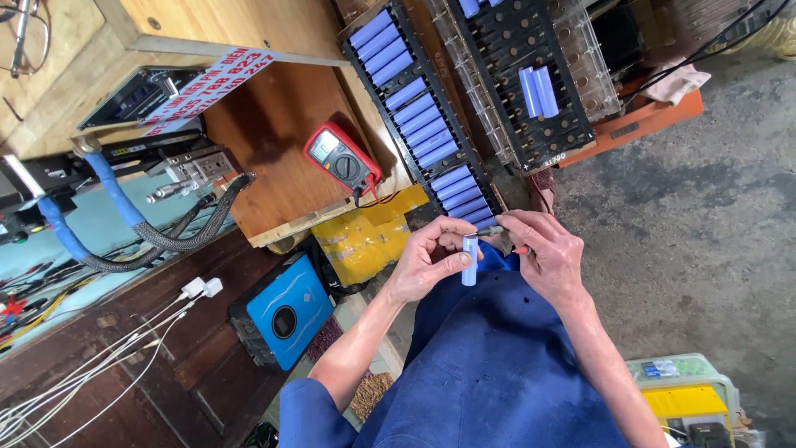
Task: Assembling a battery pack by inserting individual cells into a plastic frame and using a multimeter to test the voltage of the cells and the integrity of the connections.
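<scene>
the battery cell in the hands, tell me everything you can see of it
The battery cell is a slim cylinder wrapped in a smooth pale blue-lilac sleeve, looking like plastic film. It stands about upright over the person's blue lap. The left hand pinches its side between thumb and fingers. The right hand holds a thin probe at its top end. Its lower end hangs free. Similar cells fill the long black rack just beyond.

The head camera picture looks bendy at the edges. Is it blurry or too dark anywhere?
In the head view, the wide lens bows the wooden bench and battery tray; light is soft daylight, without glare; the left hand, right hand and pale blue cell look sharp; the lower left corner is dim.
</scene>
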